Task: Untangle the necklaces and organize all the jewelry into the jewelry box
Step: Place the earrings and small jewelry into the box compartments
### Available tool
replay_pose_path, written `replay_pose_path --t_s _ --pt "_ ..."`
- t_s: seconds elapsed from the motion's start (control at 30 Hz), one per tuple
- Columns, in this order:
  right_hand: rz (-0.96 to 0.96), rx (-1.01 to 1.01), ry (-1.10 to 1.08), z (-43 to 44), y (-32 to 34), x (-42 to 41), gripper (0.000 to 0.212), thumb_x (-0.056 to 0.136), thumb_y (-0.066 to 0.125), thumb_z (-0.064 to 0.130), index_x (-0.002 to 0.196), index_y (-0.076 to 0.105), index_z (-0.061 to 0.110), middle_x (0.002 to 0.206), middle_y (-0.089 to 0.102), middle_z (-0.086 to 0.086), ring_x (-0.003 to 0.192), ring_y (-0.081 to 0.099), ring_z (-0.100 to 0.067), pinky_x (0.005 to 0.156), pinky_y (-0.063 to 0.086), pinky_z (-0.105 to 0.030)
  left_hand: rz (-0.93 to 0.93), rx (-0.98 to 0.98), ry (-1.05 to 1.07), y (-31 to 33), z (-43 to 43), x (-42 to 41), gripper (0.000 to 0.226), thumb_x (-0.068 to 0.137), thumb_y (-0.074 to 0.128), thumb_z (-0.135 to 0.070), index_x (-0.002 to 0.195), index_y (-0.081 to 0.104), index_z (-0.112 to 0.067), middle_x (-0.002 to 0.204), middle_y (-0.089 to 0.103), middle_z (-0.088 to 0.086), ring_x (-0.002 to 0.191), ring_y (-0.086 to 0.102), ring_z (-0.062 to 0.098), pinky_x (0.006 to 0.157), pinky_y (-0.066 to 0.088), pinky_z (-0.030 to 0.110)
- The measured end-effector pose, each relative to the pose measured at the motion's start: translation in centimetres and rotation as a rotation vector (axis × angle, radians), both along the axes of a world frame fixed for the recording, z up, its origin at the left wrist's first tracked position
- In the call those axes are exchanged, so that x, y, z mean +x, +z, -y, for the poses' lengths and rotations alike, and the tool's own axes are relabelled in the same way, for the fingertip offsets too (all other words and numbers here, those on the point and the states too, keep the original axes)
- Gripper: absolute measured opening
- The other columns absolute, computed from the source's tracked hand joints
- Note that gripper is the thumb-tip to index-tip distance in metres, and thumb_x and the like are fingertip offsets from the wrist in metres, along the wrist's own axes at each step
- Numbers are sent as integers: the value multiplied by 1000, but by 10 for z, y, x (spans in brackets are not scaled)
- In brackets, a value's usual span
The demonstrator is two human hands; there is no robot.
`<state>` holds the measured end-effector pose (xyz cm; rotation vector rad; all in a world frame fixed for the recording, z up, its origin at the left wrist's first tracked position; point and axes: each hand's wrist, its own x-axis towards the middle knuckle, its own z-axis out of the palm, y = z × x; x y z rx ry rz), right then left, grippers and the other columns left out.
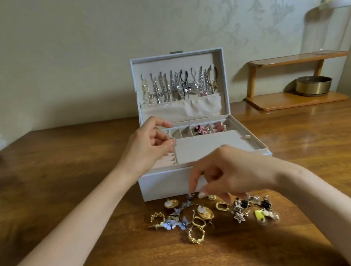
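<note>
A white jewelry box [166,183] stands open on the wooden table. Several necklaces [180,86] hang in its lid. Pink pieces [201,129] lie in the back compartments. My left hand [149,147] hovers over the box's left side and pinches a small ring [172,138] above the ring rolls [166,160]. My right hand [227,173] is low in front of the box, fingertips pinching a small earring [190,196] at the table. Loose earrings [195,218] in gold, blue, black and yellow lie scattered in front of the box.
A small wooden shelf [296,98] stands at the back right of the table with a brass bowl [313,86] on it. A clear glass vase [326,28] stands on its upper tier. A wallpapered wall rises behind the table.
</note>
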<state>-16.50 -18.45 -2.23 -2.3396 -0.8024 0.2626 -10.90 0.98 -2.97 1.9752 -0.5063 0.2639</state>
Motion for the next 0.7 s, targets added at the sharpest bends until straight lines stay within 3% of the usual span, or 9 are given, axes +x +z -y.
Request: replay_pose_path --t_s 0.13,0.27,0.43,0.53,0.7 --pt "-18 -206 -70 -1 -1 -2 28 90 59 11 110 65 29 57 63 -6 37 49 -13 40 45 -22 -15 -18 8 -1 -7 -2 15 88 61 -6 98 65 -16 79 65 -1 69 65 5 61 50 16" --pt "242 -473 -119 -1 3 -8 45 89 53 9 117 61 44 59 39 15 44 43 -4 48 40 -16 -48 -116 -6 -4 -12 -3 10 87 61 -5 92 66 -13 79 66 2 69 65 6 60 50 16" --pt "482 -594 -66 -5 -4 -4 36 93 53 21 119 59 44 90 64 11 75 57 -12 71 48 -24 -34 -130 0 -6 -12 -2 8 85 64 -10 92 67 -11 78 64 0 65 58 0 57 46 14" --pt "516 -584 -55 -5 -7 -1 29 92 59 29 118 60 42 94 66 10 75 51 -10 70 41 -22 -30 -140 -11 -7 -13 -2 9 84 65 -6 92 66 -10 81 66 3 69 60 3 61 49 15" --pt "382 -533 -37 -4 -8 1 23 86 62 39 110 62 38 62 43 18 57 39 3 54 30 -13 -54 -204 -18 -8 -13 0 11 83 64 -1 91 61 -7 81 67 5 70 67 9 63 52 15"
